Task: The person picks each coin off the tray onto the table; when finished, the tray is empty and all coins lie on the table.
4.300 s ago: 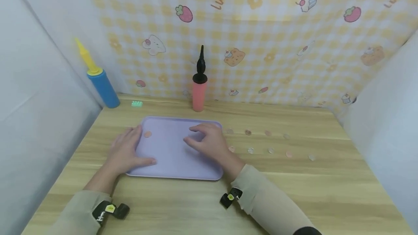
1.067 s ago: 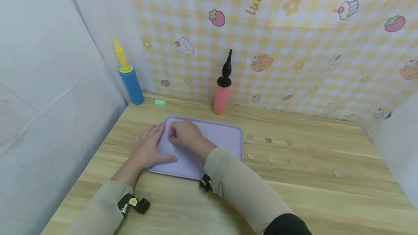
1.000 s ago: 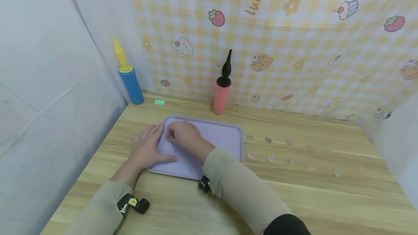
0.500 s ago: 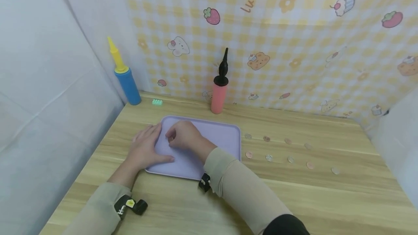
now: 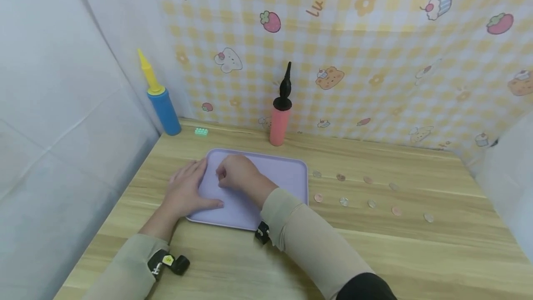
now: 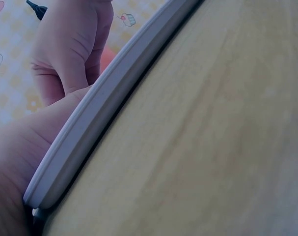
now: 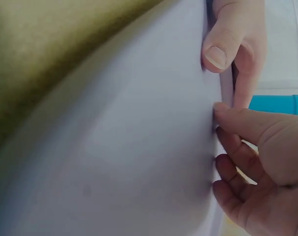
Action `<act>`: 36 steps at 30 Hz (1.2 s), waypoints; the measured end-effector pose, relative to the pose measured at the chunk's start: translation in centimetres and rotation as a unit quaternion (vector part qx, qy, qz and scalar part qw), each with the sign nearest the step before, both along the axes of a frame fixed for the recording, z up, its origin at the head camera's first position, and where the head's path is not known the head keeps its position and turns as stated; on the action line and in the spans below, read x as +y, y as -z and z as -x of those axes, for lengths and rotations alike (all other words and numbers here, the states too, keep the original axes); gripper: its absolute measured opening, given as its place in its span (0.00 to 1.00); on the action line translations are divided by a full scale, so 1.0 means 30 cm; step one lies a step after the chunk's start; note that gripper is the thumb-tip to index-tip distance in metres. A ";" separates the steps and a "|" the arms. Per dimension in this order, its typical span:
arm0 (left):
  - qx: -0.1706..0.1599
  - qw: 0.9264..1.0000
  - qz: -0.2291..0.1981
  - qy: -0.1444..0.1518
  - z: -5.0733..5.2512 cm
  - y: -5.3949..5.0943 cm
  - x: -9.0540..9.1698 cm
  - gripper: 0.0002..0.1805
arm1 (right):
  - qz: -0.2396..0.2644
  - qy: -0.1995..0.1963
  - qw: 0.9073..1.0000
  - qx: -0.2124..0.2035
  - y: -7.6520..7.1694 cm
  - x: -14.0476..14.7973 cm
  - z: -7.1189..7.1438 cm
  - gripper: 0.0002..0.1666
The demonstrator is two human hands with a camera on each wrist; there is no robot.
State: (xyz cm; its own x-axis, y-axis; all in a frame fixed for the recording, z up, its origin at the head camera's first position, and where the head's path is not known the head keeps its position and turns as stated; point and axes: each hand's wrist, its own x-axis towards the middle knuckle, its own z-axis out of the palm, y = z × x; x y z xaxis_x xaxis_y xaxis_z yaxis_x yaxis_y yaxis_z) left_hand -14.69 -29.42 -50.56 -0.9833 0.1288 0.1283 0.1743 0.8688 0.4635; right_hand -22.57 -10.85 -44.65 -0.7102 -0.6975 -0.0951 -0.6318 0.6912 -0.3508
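A lilac tray (image 5: pixel 283 175) lies on the wooden table. My left hand (image 5: pixel 185 193) spreads along its left edge in the head view, thumb extended over the tray floor and fingers at the rim. My right hand (image 5: pixel 239 172) reaches over the tray's left part with its fingers curled down. In the right wrist view, the right hand's fingertips (image 7: pixel 220 108) touch the tray surface, thumb and index slightly apart. No coin shows between them; the spot where a copper-coloured coin lay earlier is covered by these fingers.
Two rows of coins (image 5: pixel 343 202) lie on the table right of the tray. A pink hand pump (image 5: pixel 279 126) with black top and a blue hand pump (image 5: pixel 164 111) with yellow top stand at the back. A small green toy brick (image 5: pixel 201 131) lies between them.
Since the oldest frame, my right hand has moved left across the tray to the coin's place, and its fingers have curled. Over the last second it shifts only slightly. The left hand stays put.
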 end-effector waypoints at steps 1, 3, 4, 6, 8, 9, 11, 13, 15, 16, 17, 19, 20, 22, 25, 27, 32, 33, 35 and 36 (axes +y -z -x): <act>0.000 1.000 -0.001 0.002 0.002 -0.001 0.004 0.77 | -0.003 0.004 1.000 -0.001 0.000 0.007 0.002 0.13; 0.000 1.000 -0.001 0.004 0.005 -0.002 0.013 0.77 | -0.005 0.010 1.000 -0.004 0.001 0.022 0.007 0.15; -0.001 1.000 -0.001 0.005 0.007 -0.003 0.017 0.77 | -0.004 0.009 1.000 -0.003 0.001 0.031 0.010 0.15; -0.002 1.000 -0.004 0.006 0.009 -0.006 0.023 0.77 | 0.005 0.010 1.000 -0.005 0.005 0.051 0.017 0.15; -0.004 1.000 -0.003 0.006 0.011 -0.007 0.027 0.77 | 0.014 0.014 1.000 -0.007 0.010 0.070 0.023 0.14; -0.005 1.000 -0.003 0.006 0.011 -0.008 0.029 0.77 | 0.020 0.017 1.000 -0.012 0.011 0.080 0.026 0.13; -0.006 1.000 -0.003 0.007 0.011 -0.010 0.031 0.77 | 0.030 0.023 0.999 -0.022 0.014 0.100 0.031 0.09; -0.007 1.000 -0.003 0.008 0.011 -0.010 0.032 0.77 | 0.045 0.028 0.998 -0.034 0.015 0.122 0.034 0.05; -0.008 1.000 -0.004 0.008 0.011 -0.009 0.032 0.77 | 0.067 0.027 0.996 -0.044 0.020 0.146 0.036 0.05; -0.007 1.000 -0.004 0.008 0.012 -0.008 0.031 0.77 | 0.081 0.024 0.995 -0.047 0.024 0.159 0.038 0.06; -0.005 1.000 -0.004 0.007 0.012 -0.007 0.030 0.77 | 0.096 0.022 0.994 -0.051 0.028 0.172 0.039 0.07; -0.002 1.000 0.000 0.006 0.014 -0.005 0.029 0.77 | 0.125 0.021 0.990 -0.060 0.031 0.200 0.039 0.09; -0.001 1.000 0.001 0.005 0.014 -0.003 0.028 0.77 | 0.138 0.021 0.988 -0.065 0.033 0.214 0.038 0.10; 0.000 1.000 0.003 0.005 0.016 -0.002 0.027 0.78 | 0.155 0.026 0.985 -0.073 0.032 0.245 0.036 0.12; -0.003 1.000 0.006 0.005 0.019 0.001 0.025 0.78 | 0.171 0.048 0.981 -0.082 0.027 0.298 0.033 0.14; -0.006 1.000 0.007 0.005 0.021 0.002 0.023 0.79 | 0.183 0.068 0.977 -0.087 0.024 0.339 0.032 0.15; -0.006 1.000 0.011 0.004 0.015 -0.004 0.017 0.79 | 0.240 0.117 0.960 -0.085 0.019 0.452 0.031 0.16; -0.007 1.000 0.010 0.004 0.012 -0.008 0.016 0.79 | 0.255 0.127 0.955 -0.085 0.018 0.476 0.029 0.16; -0.009 1.000 0.009 0.002 0.007 -0.018 0.011 0.78 | 0.286 0.145 0.943 -0.092 0.017 0.521 0.025 0.15; -0.009 1.000 0.010 0.002 0.005 -0.022 0.008 0.78 | 0.298 0.150 0.938 -0.094 0.016 0.543 0.022 0.14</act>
